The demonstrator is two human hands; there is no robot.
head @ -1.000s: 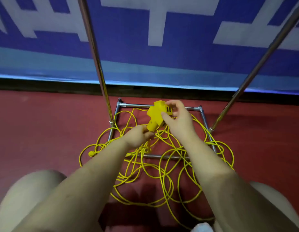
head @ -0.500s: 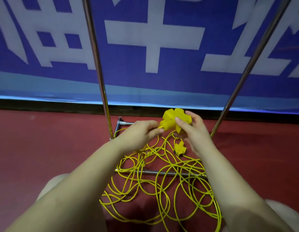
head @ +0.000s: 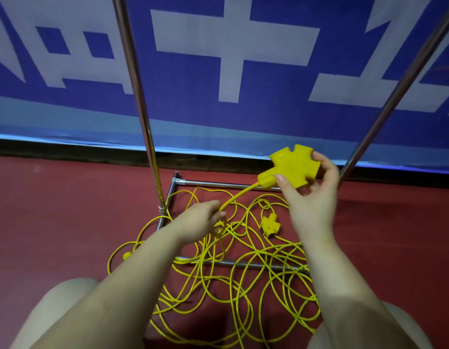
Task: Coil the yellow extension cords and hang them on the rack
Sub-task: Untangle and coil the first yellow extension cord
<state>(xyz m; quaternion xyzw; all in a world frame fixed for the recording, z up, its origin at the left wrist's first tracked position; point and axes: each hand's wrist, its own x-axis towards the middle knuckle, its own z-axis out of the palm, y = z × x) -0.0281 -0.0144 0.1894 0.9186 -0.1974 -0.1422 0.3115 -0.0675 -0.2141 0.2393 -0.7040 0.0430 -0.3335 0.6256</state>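
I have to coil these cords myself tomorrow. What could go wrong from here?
The cord pile loops over and under the rack's base bar, so pulling may snag it there. The second socket head lies among the loops and could tangle in. The right hand holds the socket head only at its edges.

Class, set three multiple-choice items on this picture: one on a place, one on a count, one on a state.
1. Where does the second, smaller socket head lie?
A. on the floor among cord loops
B. hung on an upright pole
C. in the left hand

2. How many upright rack poles show?
A. one
B. two
C. four

3. The large three-way socket head is:
A. lying on the floor
B. hanging on the rack
C. gripped by the right hand

Key: 1 A, loops surround it; 2 B, one each side; 3 C, fingers wrap it.
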